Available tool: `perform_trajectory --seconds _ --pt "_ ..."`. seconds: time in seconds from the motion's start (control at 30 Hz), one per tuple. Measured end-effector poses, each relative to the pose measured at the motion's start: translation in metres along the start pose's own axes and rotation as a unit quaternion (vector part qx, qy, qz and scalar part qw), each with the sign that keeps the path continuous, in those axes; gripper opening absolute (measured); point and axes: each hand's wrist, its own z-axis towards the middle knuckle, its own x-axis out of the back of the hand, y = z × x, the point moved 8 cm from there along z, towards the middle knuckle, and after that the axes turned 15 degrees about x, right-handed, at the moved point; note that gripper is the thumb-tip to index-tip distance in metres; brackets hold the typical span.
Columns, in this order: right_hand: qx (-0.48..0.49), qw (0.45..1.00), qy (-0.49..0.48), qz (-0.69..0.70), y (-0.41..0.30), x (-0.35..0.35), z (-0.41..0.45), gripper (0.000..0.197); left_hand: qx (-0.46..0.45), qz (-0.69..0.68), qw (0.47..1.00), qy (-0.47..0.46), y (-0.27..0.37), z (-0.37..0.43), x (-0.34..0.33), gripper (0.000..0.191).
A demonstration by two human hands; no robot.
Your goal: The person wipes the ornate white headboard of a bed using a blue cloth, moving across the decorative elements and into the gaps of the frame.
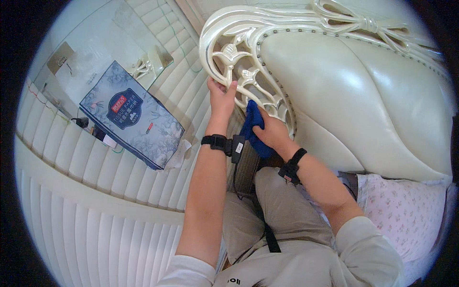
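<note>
A pearly cream headboard (322,79) with padded panels and a carved openwork frame fills the upper right. At its left end, my left hand (221,98) grips the curved outer rim of the carved frame (231,55), thumb on the near side. My right hand (273,130) holds a dark blue cloth (255,132) against the lower part of the openwork, beneath the carved flowers. Part of the cloth hangs below the fingers. The fingertips of the right hand are partly hidden behind the frame and cloth. Each wrist wears a black strap with a small device.
To the left, a tissue paper pack (132,114) rests on a glass-like surface (96,46) beside a black plug (81,122). White slatted panels (154,183) run along the left. A pink floral pillow (401,215) lies at the lower right, below the headboard.
</note>
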Motion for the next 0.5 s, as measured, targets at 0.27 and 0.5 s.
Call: perform_trajectory --seconds 0.27,0.5 --pt "-0.012 0.997 0.075 0.0 0.022 -0.001 -0.022 0.067 -0.023 -0.031 0.999 -0.023 0.003 0.0 -0.008 0.076" --pt "0.015 0.992 0.107 -0.059 0.004 0.018 -0.009 0.059 -0.023 -0.021 0.999 -0.021 0.004 -0.004 -0.004 0.076"
